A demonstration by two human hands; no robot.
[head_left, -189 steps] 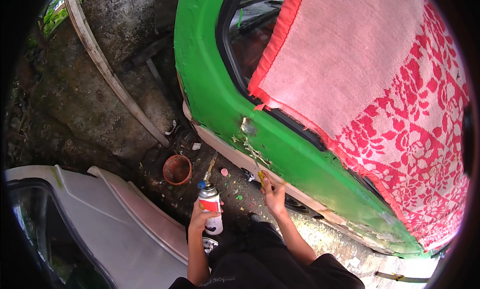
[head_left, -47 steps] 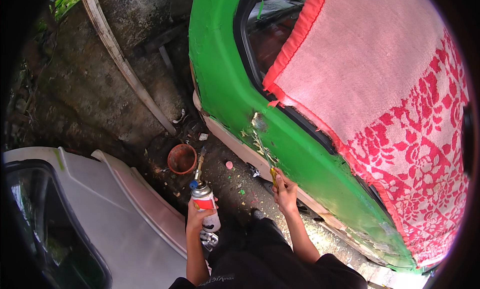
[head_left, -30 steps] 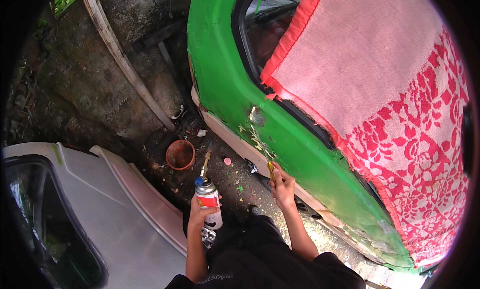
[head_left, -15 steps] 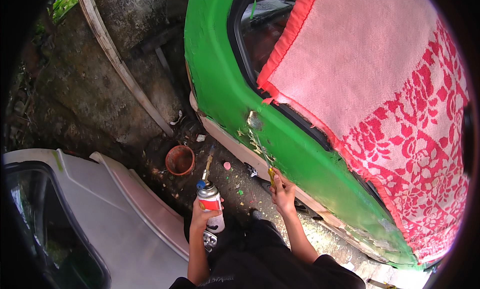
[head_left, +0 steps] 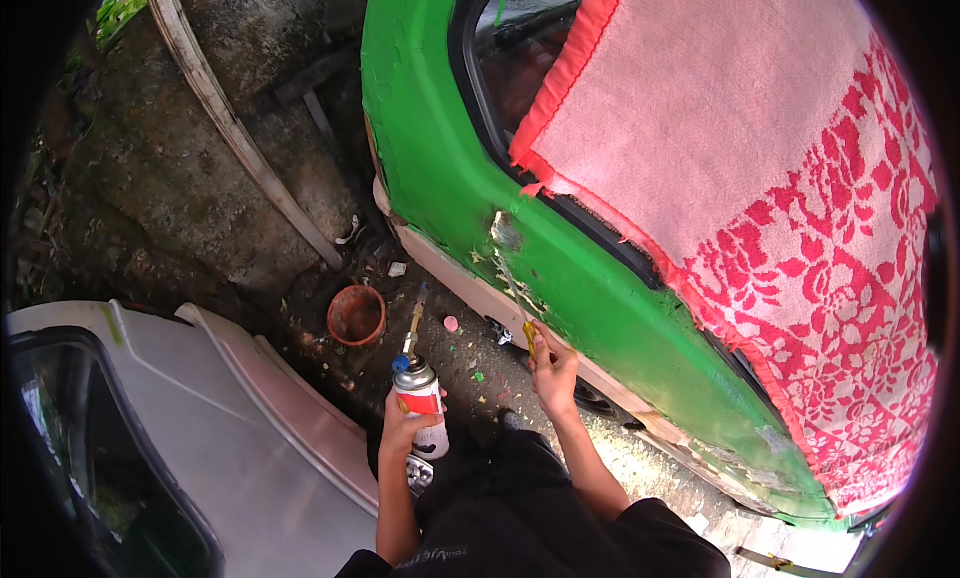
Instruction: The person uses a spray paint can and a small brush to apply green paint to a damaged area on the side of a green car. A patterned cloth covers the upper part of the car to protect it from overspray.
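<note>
My left hand (head_left: 398, 430) is wrapped round the can of a blowtorch (head_left: 427, 440), which has a white and red can, a blue knob and a brass-coloured nozzle pointing away from me. No flame shows at its tip. My right hand (head_left: 555, 378) grips a screwdriver (head_left: 531, 332) by its yellow handle. Its long thin shaft reaches to the green car body (head_left: 430, 158), with the tip beside a scraped patch (head_left: 508, 236) of bare grey and cream. Around that patch the green paint is chipped and flaking.
A red patterned cloth (head_left: 760, 128) covers the car's window and roof side. To the left stands a grey-white vehicle body (head_left: 250, 438). On the ground between lie a terracotta pot (head_left: 357, 315), a pink cap (head_left: 451, 324) and green paint flakes. A long curved strip (head_left: 235, 128) leans at the back.
My right hand has shifted slightly left and toward me with the screwdriver, whose shaft now lies along the chipped paint. The left hand holds the blowtorch nearly still. The view has shifted a little.
</note>
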